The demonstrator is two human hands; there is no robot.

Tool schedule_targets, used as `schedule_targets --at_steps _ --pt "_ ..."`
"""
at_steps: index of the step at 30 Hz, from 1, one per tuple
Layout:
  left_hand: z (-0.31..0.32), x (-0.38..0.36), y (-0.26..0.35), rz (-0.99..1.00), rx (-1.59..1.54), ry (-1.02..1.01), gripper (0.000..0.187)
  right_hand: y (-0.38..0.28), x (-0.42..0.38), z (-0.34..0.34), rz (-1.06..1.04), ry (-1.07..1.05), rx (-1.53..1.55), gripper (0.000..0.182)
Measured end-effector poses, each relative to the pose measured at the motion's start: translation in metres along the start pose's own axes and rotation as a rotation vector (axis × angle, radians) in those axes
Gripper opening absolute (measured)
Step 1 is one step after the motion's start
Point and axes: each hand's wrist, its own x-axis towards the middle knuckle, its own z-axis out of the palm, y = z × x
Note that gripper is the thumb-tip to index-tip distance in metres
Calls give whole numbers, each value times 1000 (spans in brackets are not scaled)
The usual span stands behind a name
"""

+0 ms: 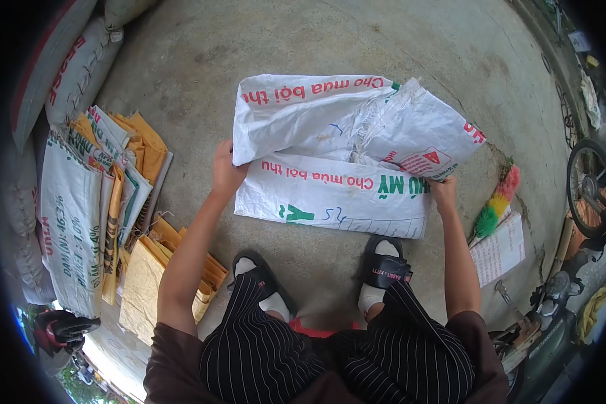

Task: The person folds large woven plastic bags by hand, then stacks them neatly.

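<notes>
A white woven sack [303, 128] with red and green print lies partly folded on the concrete floor between my feet and the open ground beyond. At its left edge, my left hand [229, 167] grips the sack, fingers hidden behind and under the fold. My right hand [442, 192] pinches the sack on the right side, near the red triangle print, with part of the fingers beneath the material. The upper layer is creased and bunched around the middle, while the lower layer lies fairly flat.
Folded yellow sacks [145, 283] and white sacks [71, 229] stand stacked at left, beside full sacks [84, 71]. On the right are a colourful duster [498, 200], a printed sheet [498, 249], a bicycle wheel [589, 188] and a motorbike [552, 337].
</notes>
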Motion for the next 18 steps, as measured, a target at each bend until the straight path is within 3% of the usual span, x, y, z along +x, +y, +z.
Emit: schedule_targets --at_steps 1,5,6,8,9,10,11,12,13,14,15,16,17,18 --pt "-1 -3 -10 290 133 65 41 0 -5 2 13 16 93 23" --pt "-21 -39 -14 231 -153 -108 36 -13 -30 10 -45 64 221 26" --pt "-37 -40 -9 198 74 -291 32 -7 -32 9 -38 65 226 26" --pt "-50 -39 -8 240 278 -448 31 0 -32 5 -195 -70 -136 32" --pt "-44 -42 -28 239 280 -452 31 3 -33 5 -192 -71 -133 32" --pt "-30 -49 -64 68 -99 -495 35 -8 -36 7 -27 -128 239 32" --pt "-26 -50 -78 23 -160 -571 38 -14 -37 8 141 -181 609 34" --pt "-23 -50 -91 -27 -217 -646 42 -9 -32 4 140 -179 611 34" --pt "-19 -51 -104 -81 -270 -717 46 3 -24 -4 264 -354 804 25" --pt "-39 -46 -41 208 75 -581 46 9 -19 -9 386 -531 992 17" --pt "-49 -43 -4 486 415 -420 45 9 -19 -11 384 -530 989 17" --pt "-51 -45 -10 513 443 -466 48 8 -21 -12 169 -526 765 9" --pt "-49 -47 -12 514 441 -467 48 -10 -29 -5 -38 -513 540 16" --pt "-48 -49 -15 549 476 -455 48 -28 -41 0 -44 -389 431 38"
